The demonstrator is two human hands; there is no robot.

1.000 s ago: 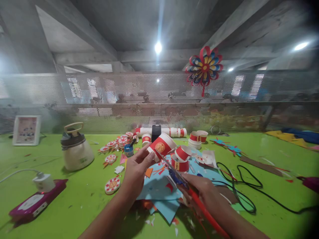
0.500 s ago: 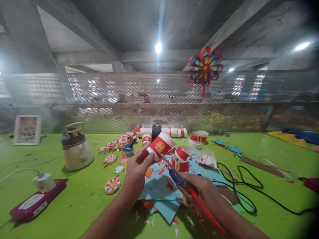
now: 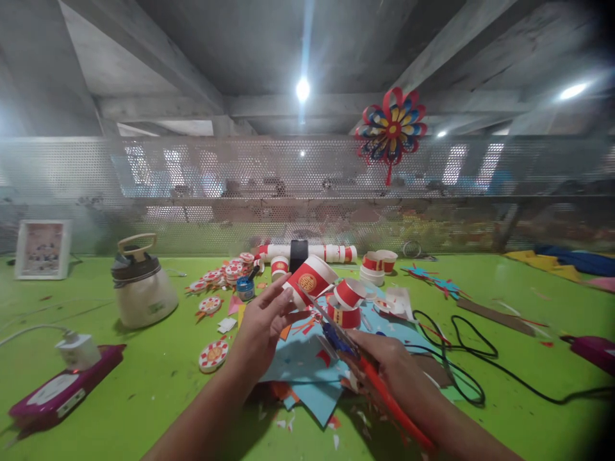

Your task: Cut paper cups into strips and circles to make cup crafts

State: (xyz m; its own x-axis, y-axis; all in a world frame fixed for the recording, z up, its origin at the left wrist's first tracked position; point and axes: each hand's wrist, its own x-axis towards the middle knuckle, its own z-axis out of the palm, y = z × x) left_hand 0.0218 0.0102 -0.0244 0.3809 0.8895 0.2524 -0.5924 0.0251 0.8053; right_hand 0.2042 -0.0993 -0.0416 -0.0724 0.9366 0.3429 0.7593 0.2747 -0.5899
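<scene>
Left hand (image 3: 261, 328) gripping cup (image 3: 311, 280), right hand (image 3: 387, 360) grasping scissors (image 3: 342, 339) — short of worktop's (image 3: 161, 371) far edge — likely cutting, needing steadiness next.

The view has swung slightly right, shifting cup (image 3: 311, 280) and flower (image 3: 391, 130) leftward

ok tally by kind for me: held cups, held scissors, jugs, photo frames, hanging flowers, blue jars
Cup in the left hand: 1
Scissors in the right hand: 1
Jug: 1
Photo frame: 1
Hanging flower: 1
Blue jar: 1
Total: 6
</scene>
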